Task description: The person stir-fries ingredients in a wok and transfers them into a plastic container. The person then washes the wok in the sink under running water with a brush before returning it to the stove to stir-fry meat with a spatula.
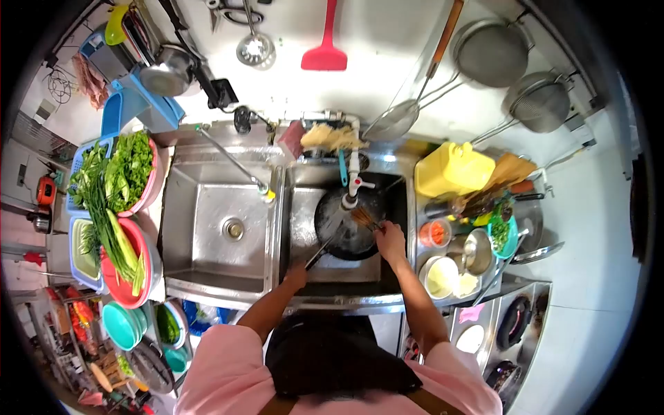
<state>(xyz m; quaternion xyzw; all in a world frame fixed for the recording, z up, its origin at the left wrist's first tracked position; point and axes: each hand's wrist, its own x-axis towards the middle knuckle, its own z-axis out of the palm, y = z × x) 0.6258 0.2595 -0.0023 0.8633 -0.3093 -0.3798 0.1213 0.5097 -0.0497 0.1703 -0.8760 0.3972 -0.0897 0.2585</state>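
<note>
A black wok point(325, 213) sits tilted or flat, I cannot tell which, in the right sink basin point(299, 214). My left hand point(296, 277) is closed round the wok's handle point(318, 254) at the near left. In my right hand point(390, 241) is a bamboo wok brush point(363, 218), its bristles over the right part of the wok. Water runs from the white tap point(350, 200) into the wok, where some cloudy water lies. My right fingers are partly hidden by the back of the hand.
The left basin point(235, 200) has its own spout point(235, 160). Vegetables fill a pink bowl point(158, 173) and a red basin point(149, 242) at left. A yellow jug point(453, 169), carrot tub point(434, 234) and metal pot point(477, 252) crowd the right ledge. Strainers point(491, 54) hang above.
</note>
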